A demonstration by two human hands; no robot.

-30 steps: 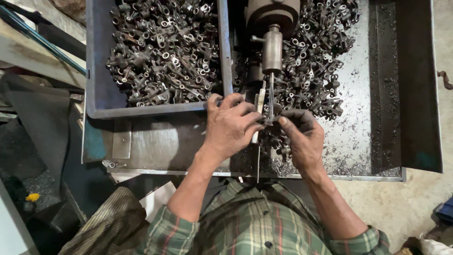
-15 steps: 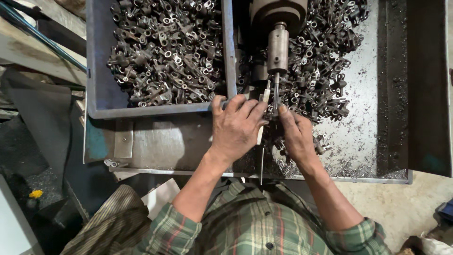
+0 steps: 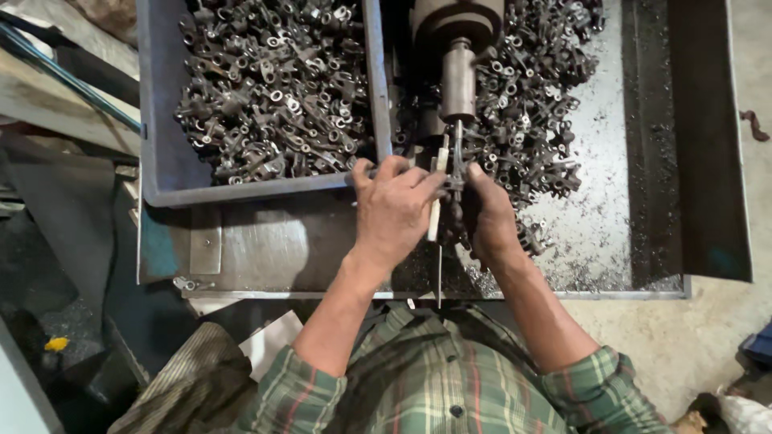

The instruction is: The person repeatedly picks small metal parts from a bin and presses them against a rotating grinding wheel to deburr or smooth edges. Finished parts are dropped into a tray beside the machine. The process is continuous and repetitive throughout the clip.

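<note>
Fingers of my left hand [image 3: 394,210] pinch a pale slim stick [image 3: 435,210]; my right hand [image 3: 492,219] closes round a small dark metal fitting [image 3: 455,173], steadying it under the grey steel spindle [image 3: 458,80] just above.

The person is wearing a green plaid shirt [image 3: 450,378] with red and white lines, sleeves rolled above the elbows.

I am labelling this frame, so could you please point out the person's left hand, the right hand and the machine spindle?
left hand [image 3: 394,213]: head view, back of the hand.
right hand [image 3: 492,221]: head view, back of the hand.
machine spindle [image 3: 458,80]: head view, cylindrical body.
</note>
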